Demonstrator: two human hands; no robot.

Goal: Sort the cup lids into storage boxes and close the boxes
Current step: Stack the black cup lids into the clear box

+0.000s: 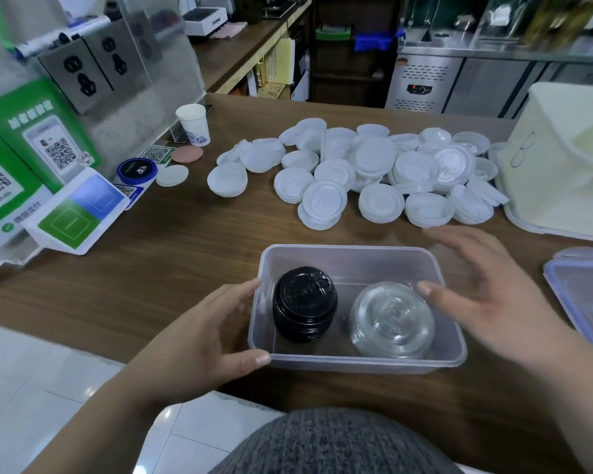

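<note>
Here, a clear rectangular plastic storage box (356, 254) sat lidless near the front edge of the brown wooden desk (168, 261). Inside it, a stack of black plastic cup lids (303, 302) stood at the left end and a stack of clear plastic cup lids (391, 319) at the right, with a narrow gap between them. The left hand (202, 336) held the box's left end, its grip curled round it with the thumb on the near corner rim and the fingers on the left wall. The right hand (486, 292) hovered over the right end, its grip spread wide and holding nothing, the thumb tip just above the clear stack. A pile of white plastic cup lids (374, 165) sprawled across the far side, a bare strip of desk separating it from the box. A blue-rimmed clear box lid (582, 295) lay at the right edge, and a cream plastic container (562, 165) stood behind it, touching the pile.
</note>
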